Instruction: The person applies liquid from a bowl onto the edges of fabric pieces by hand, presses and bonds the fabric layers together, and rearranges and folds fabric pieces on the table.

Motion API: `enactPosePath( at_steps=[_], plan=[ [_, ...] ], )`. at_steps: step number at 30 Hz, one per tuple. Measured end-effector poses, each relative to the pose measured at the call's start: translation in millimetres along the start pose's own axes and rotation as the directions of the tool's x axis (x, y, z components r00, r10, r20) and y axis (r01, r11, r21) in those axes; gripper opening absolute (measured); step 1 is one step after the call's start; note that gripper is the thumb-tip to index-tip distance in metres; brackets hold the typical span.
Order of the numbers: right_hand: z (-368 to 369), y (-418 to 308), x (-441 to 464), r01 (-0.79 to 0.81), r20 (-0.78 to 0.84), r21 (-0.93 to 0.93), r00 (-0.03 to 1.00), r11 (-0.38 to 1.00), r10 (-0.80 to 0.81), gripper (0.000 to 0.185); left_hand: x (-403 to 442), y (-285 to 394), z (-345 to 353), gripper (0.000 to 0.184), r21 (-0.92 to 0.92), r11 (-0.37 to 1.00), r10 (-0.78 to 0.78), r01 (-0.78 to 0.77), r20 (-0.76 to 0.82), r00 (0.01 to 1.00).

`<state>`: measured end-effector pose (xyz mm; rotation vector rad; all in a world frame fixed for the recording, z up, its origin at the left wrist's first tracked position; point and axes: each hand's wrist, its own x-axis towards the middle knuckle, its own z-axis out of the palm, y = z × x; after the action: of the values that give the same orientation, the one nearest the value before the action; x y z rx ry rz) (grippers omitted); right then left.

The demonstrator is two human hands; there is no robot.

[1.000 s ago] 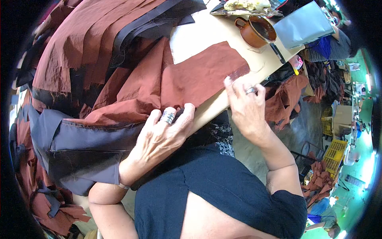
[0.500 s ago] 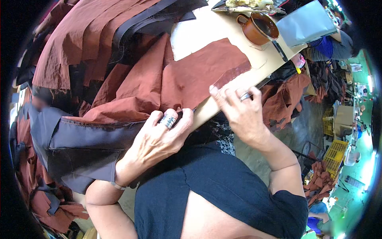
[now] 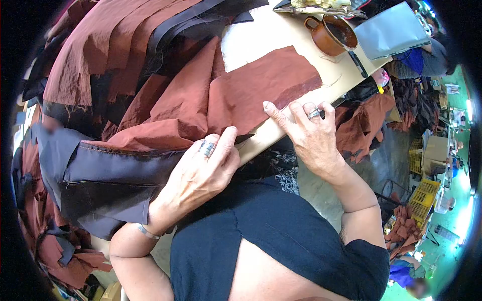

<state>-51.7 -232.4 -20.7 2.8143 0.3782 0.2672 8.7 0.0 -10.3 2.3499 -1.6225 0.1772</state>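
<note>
A reddish-brown fabric piece (image 3: 266, 75) lies over the table, with a darker strip along its right end. It runs left into folds joined to a dark grey garment part (image 3: 120, 163) along a stitched seam. My left hand (image 3: 203, 165) is closed on the brown fabric near the table's front edge, fingers bent, their tips partly hidden. A wide ring is on one finger. My right hand (image 3: 311, 133) is at the fabric's lower right edge, fingers apart and slightly bent, one fingertip over the cloth. It grips nothing that I can see.
Layered brown and dark panels (image 3: 115, 45) pile up at the upper left. On the pale table (image 3: 331, 83) stand a brown mug (image 3: 334, 37) and a dark slim object (image 3: 357, 64). A grey-blue sheet (image 3: 391, 30) lies behind. Yellow crates (image 3: 423, 195) stand right.
My right hand's fingers have spread and loosened at the fabric's edge. One finger of my left hand has straightened over the cloth. The fabric's right end lies slightly flatter.
</note>
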Motion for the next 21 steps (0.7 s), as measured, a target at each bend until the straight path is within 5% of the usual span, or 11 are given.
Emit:
enactPosePath(
  at_steps=[6,15,18,21],
  plan=[
    [-1.2,-16.9,0.6,0.033,-0.047,0.123,0.999,0.992,-0.027,0.051,-4.0,-1.1,5.3,0.023,0.125,0.982,0.142,-0.142,0.009,0.99],
    [-1.9,-20.3,0.3,0.096,-0.102,0.266,0.992,0.959,-0.072,0.046,-5.0,-1.9,7.4,0.026,0.127,0.982,0.133,-0.139,0.059,0.989],
    [-1.3,11.4,3.8,0.008,-0.091,0.26,0.996,0.966,0.016,0.042,-4.0,-1.9,7.2,0.026,0.133,0.982,0.131,-0.137,0.054,0.99],
    [-3.8,79.2,19.6,-0.232,-0.153,0.016,0.961,0.972,0.232,0.033,-3.1,-1.0,5.9,0.028,0.167,0.975,0.135,-0.143,0.063,0.989]
  ],
)
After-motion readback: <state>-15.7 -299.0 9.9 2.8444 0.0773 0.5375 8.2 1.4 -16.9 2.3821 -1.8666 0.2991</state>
